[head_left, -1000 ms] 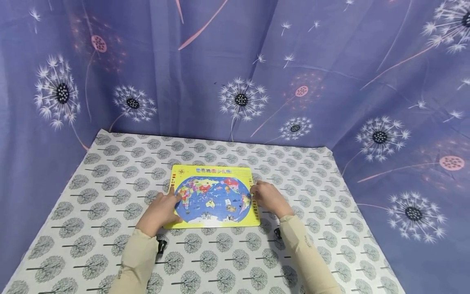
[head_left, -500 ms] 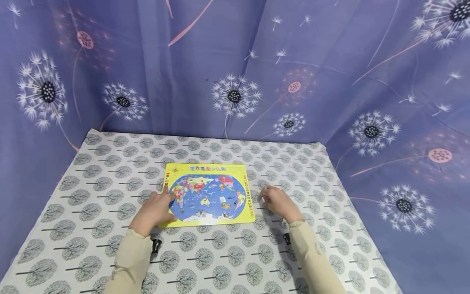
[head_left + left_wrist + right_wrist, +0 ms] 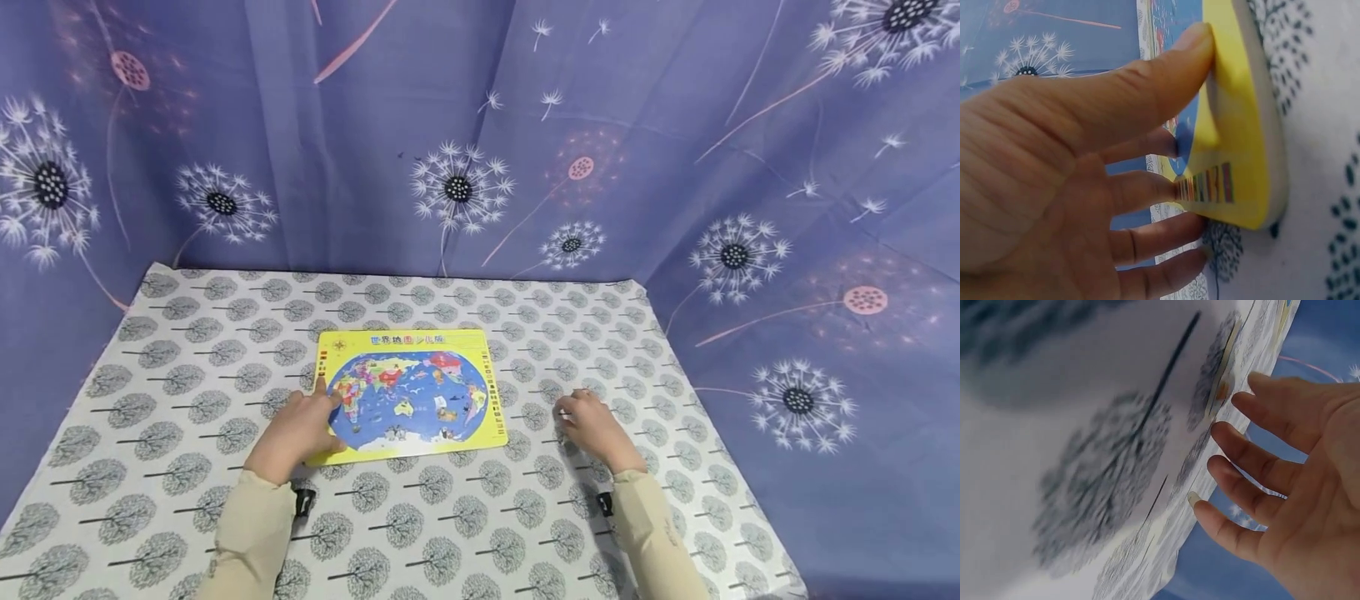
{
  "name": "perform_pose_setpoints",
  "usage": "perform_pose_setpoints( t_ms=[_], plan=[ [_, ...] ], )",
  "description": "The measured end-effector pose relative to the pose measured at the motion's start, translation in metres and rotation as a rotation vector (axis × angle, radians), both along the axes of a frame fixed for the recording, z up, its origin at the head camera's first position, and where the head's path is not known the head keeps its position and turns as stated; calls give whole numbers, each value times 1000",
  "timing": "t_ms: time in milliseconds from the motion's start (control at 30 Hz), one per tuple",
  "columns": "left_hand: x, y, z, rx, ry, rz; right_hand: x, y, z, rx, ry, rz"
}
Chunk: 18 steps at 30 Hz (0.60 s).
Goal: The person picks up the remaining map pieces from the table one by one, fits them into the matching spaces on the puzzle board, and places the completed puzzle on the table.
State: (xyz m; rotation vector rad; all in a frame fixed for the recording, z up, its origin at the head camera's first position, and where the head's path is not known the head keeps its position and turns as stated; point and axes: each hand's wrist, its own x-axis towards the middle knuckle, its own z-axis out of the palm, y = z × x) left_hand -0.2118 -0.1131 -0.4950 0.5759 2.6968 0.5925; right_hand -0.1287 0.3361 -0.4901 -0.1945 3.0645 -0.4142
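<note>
A flat, yellow-bordered world map board [image 3: 420,407] lies on the tablecloth, its blue map facing up and a line of coloured characters along the top. My left hand [image 3: 294,427] touches the board's left side. In the left wrist view, the thumb [image 3: 1179,69] rests on the board's yellow border [image 3: 1235,112], and the other fingers [image 3: 1141,190] reach along its edge, nearly straight and spread. Off to the right, apart from the board, my right hand [image 3: 596,427] hovers over or rests on the cloth. Its fingers [image 3: 1241,450] are loosely bent and hold nothing in the right wrist view.
A white tablecloth [image 3: 450,525] printed with grey trees covers the table. Purple curtains [image 3: 360,167] with dandelion prints hang behind it and along the right side. Dark wrist-worn pieces [image 3: 303,502] show beneath the beige sleeves [image 3: 247,529].
My right hand has let go of the board's right edge and moved right, away from it. The left hand stays at the left side. The head view has shifted a little to the right.
</note>
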Motion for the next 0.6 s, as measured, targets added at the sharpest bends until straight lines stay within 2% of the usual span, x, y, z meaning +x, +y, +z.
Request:
perform_pose_setpoints(
  t_ms=[167,367,600],
  plan=[
    [0,0,-1,0,4,-6,13,7,2,-5,-53,-87],
    [0,-3,1,9,4,-12,17,8,3,-63,-122,-121],
    [2,-2,1,19,5,-16,22,7,2,-102,-162,-160]
  ],
)
